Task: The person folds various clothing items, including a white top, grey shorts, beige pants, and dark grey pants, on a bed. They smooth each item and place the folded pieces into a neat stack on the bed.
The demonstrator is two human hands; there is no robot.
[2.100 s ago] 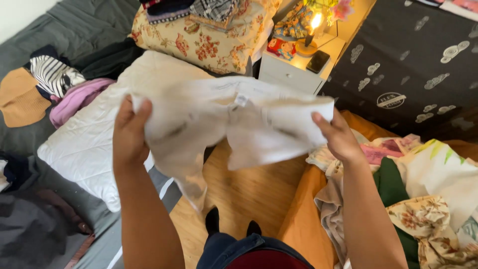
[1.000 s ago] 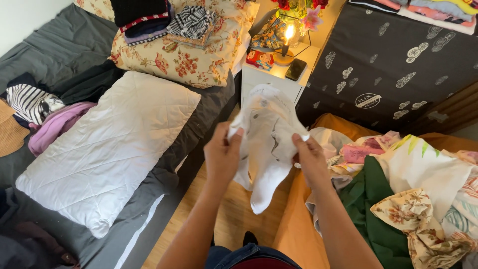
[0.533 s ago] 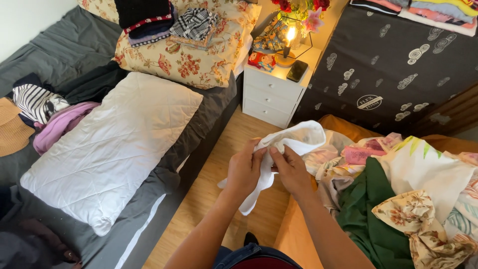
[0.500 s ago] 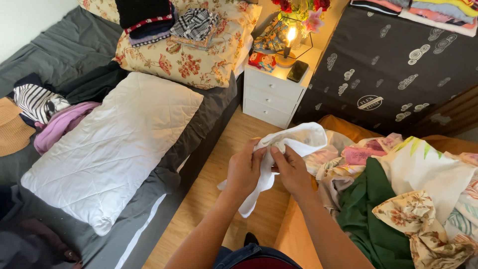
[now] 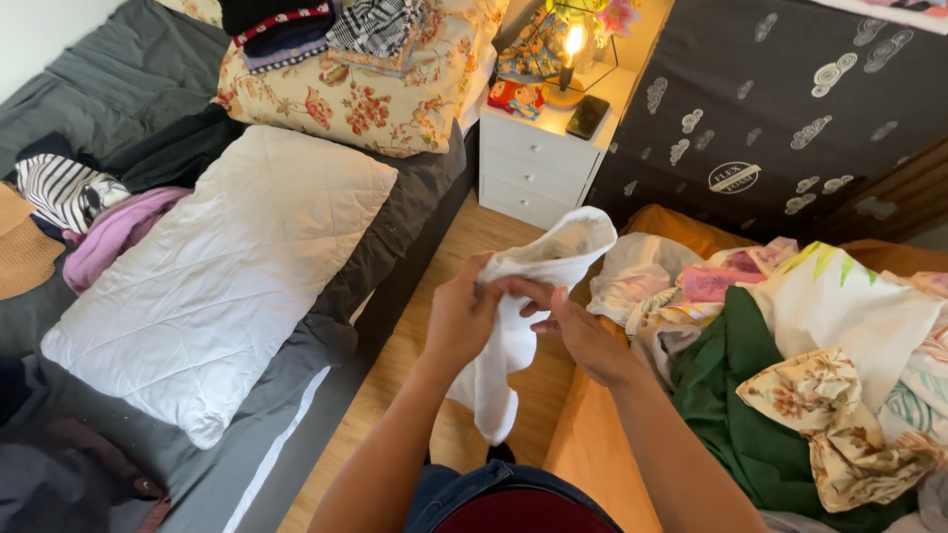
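Note:
Both my hands hold a white cloth (image 5: 538,286), bunched together in front of me above the wooden floor. My left hand (image 5: 460,318) grips its upper fold from the left. Meeting it from the right, my right hand (image 5: 578,331) has its fingers tucked into the same fold. One end of the cloth arches up to the right and a loose tail hangs down below my hands.
A grey bed (image 5: 128,79) at left carries a white pillow (image 5: 222,276), a floral pillow (image 5: 365,89) and piled clothes. A white nightstand (image 5: 538,163) with a lit lamp stands ahead. At right, an orange surface (image 5: 592,444) holds a heap of mixed clothes (image 5: 790,365).
The cloth was spread wide between my raised hands. My hands have come together and lowered, and the cloth is now folded and bunched between them.

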